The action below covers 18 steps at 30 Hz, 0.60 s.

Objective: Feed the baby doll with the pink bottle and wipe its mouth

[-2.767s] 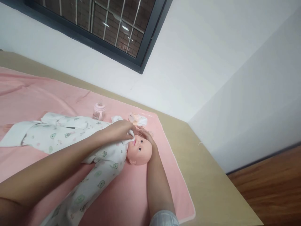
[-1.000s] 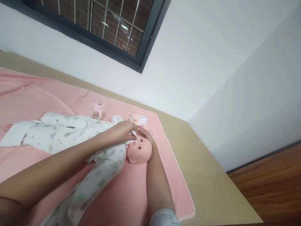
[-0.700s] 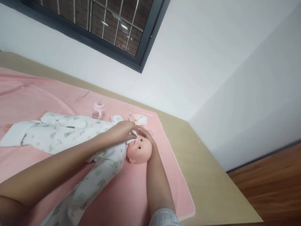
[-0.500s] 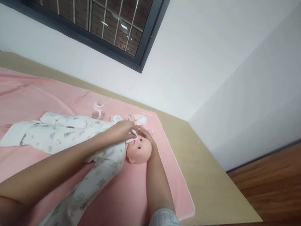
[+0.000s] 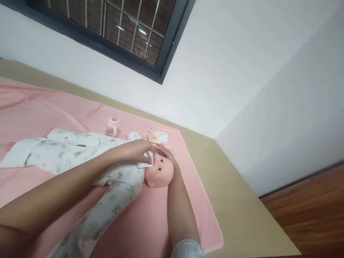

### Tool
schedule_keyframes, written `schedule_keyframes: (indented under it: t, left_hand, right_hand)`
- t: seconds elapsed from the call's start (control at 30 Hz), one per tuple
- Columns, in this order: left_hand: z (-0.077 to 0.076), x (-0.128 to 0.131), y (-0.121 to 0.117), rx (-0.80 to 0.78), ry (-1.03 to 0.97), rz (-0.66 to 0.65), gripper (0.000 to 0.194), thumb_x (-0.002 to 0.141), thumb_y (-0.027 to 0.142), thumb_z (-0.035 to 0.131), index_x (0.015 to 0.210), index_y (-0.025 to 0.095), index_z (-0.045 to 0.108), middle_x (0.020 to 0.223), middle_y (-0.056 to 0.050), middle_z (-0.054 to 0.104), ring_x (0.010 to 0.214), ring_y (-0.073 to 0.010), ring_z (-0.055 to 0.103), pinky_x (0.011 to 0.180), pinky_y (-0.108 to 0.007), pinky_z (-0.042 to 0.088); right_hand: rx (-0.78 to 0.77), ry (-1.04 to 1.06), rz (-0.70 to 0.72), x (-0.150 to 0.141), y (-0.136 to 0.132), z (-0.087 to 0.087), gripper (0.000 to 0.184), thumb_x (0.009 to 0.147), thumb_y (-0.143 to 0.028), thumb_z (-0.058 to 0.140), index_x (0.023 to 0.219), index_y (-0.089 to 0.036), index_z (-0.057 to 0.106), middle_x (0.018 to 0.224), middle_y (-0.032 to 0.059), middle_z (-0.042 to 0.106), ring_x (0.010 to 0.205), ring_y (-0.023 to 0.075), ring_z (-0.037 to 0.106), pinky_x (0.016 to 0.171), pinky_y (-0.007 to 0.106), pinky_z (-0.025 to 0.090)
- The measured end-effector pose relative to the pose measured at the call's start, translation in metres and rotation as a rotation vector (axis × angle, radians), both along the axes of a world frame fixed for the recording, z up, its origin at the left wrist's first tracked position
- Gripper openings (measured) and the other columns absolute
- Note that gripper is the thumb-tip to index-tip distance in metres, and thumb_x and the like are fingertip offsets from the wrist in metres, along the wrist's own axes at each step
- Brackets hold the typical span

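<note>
A baby doll [image 5: 160, 172] lies on its back in a white printed outfit, its bald head towards the right. My left hand [image 5: 140, 149] reaches across the doll's chest, fingers closed on a small white tissue [image 5: 145, 165] at the chin, just below the mouth. Against the far side and top of the head lies my right hand [image 5: 168, 154], with its fingers stretched out along it; part of that hand is hidden behind the head.
Under the doll is a pink mat [image 5: 150, 222] on a tan table [image 5: 231, 211]. Beyond the doll stand a pink baby bottle [image 5: 113, 127] and a crumpled orange-and-white packet [image 5: 158, 136]. A clear small item [image 5: 172, 152] sits by my right hand. A white wall and window are behind.
My left hand has drawn the tissue slightly left and down, from beside the doll's mouth to its chin. My right hand stays at the head.
</note>
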State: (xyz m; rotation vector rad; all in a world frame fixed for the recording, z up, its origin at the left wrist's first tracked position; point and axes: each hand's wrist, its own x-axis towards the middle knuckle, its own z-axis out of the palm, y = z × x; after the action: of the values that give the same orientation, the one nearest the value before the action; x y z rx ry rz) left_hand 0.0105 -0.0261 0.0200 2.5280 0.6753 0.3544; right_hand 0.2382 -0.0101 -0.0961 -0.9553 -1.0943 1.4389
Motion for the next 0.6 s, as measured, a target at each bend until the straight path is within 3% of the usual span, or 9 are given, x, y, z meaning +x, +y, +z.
schedule_keyframes:
  t: [0.2, 0.6]
  left_hand:
    - [0.0063, 0.0052, -0.0089, 0.024, 0.097, 0.065, 0.016, 0.074, 0.017, 0.058, 0.084, 0.020, 0.071, 0.083, -0.001, 0.072, 0.074, -0.0186, 0.065, 0.061, -0.023, 0.040]
    - [-0.0016, 0.0009, 0.0000, 0.051, 0.021, 0.052, 0.017, 0.074, 0.020, 0.057, 0.082, 0.023, 0.072, 0.078, 0.001, 0.071, 0.068, -0.0177, 0.064, 0.055, -0.024, 0.037]
  right_hand:
    - [-0.020, -0.005, -0.014, -0.0001, 0.0019, 0.0019, 0.028, 0.076, -0.034, 0.068, 0.102, -0.024, 0.065, 0.118, 0.0034, 0.069, 0.121, 0.0225, 0.057, 0.109, 0.041, 0.039]
    - [-0.013, -0.027, -0.014, -0.0014, -0.0040, 0.0066, 0.028, 0.076, -0.031, 0.066, 0.103, -0.023, 0.064, 0.103, 0.0019, 0.072, 0.106, 0.0201, 0.064, 0.108, 0.039, 0.040]
